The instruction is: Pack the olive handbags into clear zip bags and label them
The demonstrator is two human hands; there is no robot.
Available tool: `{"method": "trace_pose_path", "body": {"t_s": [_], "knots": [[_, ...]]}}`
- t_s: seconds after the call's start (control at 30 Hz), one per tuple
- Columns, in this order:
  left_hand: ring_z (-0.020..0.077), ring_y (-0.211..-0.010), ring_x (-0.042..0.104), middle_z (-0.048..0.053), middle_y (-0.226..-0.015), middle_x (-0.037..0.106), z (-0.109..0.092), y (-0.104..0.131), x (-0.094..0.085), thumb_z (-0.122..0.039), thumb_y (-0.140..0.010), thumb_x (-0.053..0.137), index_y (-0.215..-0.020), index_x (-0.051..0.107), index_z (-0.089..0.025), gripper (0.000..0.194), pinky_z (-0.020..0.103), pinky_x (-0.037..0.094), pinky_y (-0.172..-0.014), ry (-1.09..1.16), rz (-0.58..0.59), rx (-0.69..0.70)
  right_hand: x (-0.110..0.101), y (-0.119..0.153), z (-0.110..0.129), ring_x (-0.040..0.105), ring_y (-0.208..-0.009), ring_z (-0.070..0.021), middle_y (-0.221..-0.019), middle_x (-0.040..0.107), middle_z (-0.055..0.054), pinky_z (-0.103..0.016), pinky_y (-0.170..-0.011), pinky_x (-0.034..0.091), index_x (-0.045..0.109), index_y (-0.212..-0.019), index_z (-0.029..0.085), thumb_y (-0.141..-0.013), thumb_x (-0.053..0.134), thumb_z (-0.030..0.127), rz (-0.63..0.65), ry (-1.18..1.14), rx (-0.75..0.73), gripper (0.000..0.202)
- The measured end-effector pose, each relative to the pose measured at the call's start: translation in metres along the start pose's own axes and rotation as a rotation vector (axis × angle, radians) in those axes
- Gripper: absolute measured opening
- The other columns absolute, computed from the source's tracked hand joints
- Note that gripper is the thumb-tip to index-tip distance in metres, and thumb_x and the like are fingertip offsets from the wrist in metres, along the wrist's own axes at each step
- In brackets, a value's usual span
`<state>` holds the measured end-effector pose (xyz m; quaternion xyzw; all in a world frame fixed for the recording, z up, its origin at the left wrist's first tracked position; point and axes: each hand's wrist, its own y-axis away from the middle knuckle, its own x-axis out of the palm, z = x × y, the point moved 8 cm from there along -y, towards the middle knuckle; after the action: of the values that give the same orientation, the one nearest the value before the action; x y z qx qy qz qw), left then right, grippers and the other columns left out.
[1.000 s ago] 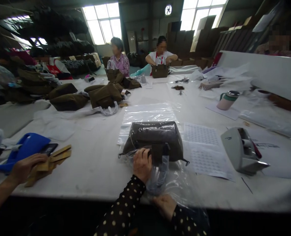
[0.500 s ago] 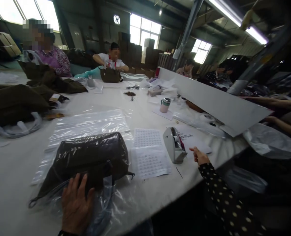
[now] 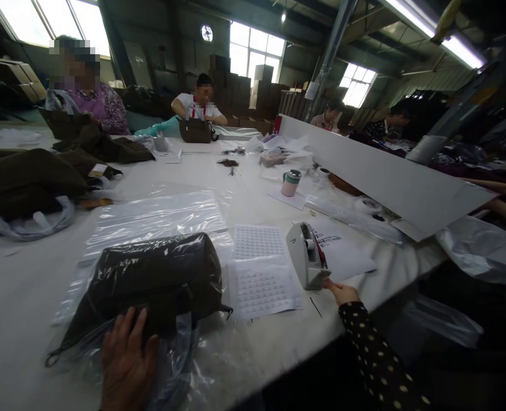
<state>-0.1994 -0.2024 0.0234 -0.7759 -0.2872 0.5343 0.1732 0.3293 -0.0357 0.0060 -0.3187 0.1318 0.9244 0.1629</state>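
Across most of the frame, a broad white desk (image 3: 21,291). At lower left of the frame, on that desk, a plump, oblong, dark olive bag (image 3: 150,274) under glossy clear plastic film (image 3: 218,354). Probably soft and yielding, light for its bulk, hardly fragile except for a risk of creasing or tearing at the film; likely slippery as well. Best gripped broadly around the rounded body, at both ends or from underneath, and not by the loose folds toward the bottom of the frame. A poor place to pull, too: the pale, wrapped handle strap (image 3: 183,337), likely limp. Right of centre, a grey, wedge-shaped tape dispenser (image 3: 306,262), likely stiffer and weightier. At bottom left, the left hand (image 3: 126,362), flat against the bag's near side, with fingers spread, clamped on nothing. At lower right of centre, the right hand (image 3: 342,293), with fingertips at the dispenser's front lip; pinched together or apart, too small to make out.
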Motion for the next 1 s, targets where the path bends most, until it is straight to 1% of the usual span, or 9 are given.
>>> {"method": "trace_pose_path", "body": {"t_s": [0.1,0.23,0.33,0.47,0.57,0.67,0.77,0.87,1.0], "knots": [[0.0306,-0.133,0.019,0.009,-0.146,0.024,0.001,0.000,0.000,-0.034,-0.089,0.032,-0.141,0.017,-0.025,0.055,0.053,0.015,-0.107,0.002,-0.005,0.003,-0.015,-0.002,-0.003,0.051,-0.056,-0.0216,-0.045,0.053,-0.003,-0.034,-0.058,0.039,0.063,-0.046,0.020,-0.042,0.075,0.045,-0.048,0.070,0.033,0.028],[0.0301,-0.133,0.020,0.009,-0.145,0.025,0.004,0.002,0.002,-0.031,-0.089,0.034,-0.141,0.018,-0.026,0.054,0.053,0.015,-0.107,0.015,-0.002,0.014,-0.015,-0.014,0.025,0.056,-0.070,-0.0213,-0.077,0.065,-0.007,-0.034,-0.065,0.043,0.066,-0.099,0.017,-0.065,0.054,0.057,-0.108,-0.063,-0.041,0.053],[0.0291,-0.133,0.020,0.008,-0.145,0.026,0.007,0.004,0.002,-0.028,-0.089,0.033,-0.141,0.019,-0.025,0.054,0.052,0.015,-0.107,0.028,-0.006,0.000,0.002,-0.023,0.047,0.058,-0.068,-0.0190,-0.076,0.065,-0.007,-0.030,-0.061,0.046,0.052,-0.118,0.013,-0.064,0.058,0.050,-0.086,-0.182,-0.079,0.066],[0.0275,-0.133,0.021,0.007,-0.145,0.027,0.009,0.004,0.001,-0.024,-0.089,0.034,-0.140,0.021,-0.027,0.053,0.051,0.015,-0.108,0.047,-0.004,-0.014,0.010,-0.015,0.047,0.053,-0.053,-0.0145,-0.067,0.062,-0.002,-0.027,-0.049,0.044,0.041,-0.120,0.014,-0.054,0.066,0.047,-0.075,-0.276,-0.069,0.078],[0.0275,-0.133,0.023,0.006,-0.144,0.028,0.008,0.004,0.000,-0.021,-0.088,0.034,-0.140,0.021,-0.028,0.054,0.050,0.016,-0.108,0.058,0.001,-0.006,0.003,0.006,0.027,0.047,-0.043,-0.0135,-0.064,0.060,-0.002,-0.029,-0.042,0.039,0.045,-0.107,0.017,-0.056,0.059,0.053,-0.070,-0.254,-0.045,0.064],[0.0287,-0.132,0.024,0.008,-0.143,0.031,0.008,0.003,-0.001,-0.021,-0.088,0.036,-0.140,0.022,-0.027,0.054,0.052,0.017,-0.107,0.058,-0.008,-0.007,-0.008,0.023,0.008,0.053,-0.050,-0.0202,-0.057,0.059,-0.002,-0.038,-0.053,0.045,0.050,-0.088,0.019,-0.050,0.069,0.042,-0.100,-0.124,-0.028,0.049],[0.0295,-0.131,0.026,0.010,-0.140,0.035,0.008,0.003,-0.003,-0.025,-0.087,0.039,-0.140,0.022,-0.025,0.055,0.052,0.019,-0.107,0.067,-0.026,-0.034,-0.017,0.033,0.010,0.058,-0.062,-0.0265,-0.053,0.057,0.001,-0.047,-0.070,0.044,0.052,-0.085,0.021,-0.044,0.074,0.033,-0.130,-0.013,-0.050,0.048],[0.0286,-0.130,0.029,0.011,-0.136,0.040,0.011,0.004,-0.004,-0.028,-0.087,0.042,-0.140,0.020,-0.022,0.058,0.050,0.021,-0.107,0.107,-0.047,-0.078,-0.008,0.043,0.040,0.057,-0.057,-0.0215,-0.053,0.057,0.003,-0.040,-0.065,0.046,0.049,-0.097,0.020,-0.050,0.073,0.038,-0.019,-0.123,-0.143,0.055],[0.0264,-0.129,0.030,0.011,-0.134,0.043,0.016,0.006,-0.004,-0.026,-0.088,0.039,-0.141,0.018,-0.021,0.056,0.048,0.022,-0.107,0.139,-0.065,-0.109,0.041,0.080,0.117,0.048,-0.046,-0.0122,-0.057,0.055,0.005,-0.028,-0.048,0.040,0.042,-0.105,0.022,-0.060,0.070,0.043,0.384,-0.448,-0.333,0.057]]}}
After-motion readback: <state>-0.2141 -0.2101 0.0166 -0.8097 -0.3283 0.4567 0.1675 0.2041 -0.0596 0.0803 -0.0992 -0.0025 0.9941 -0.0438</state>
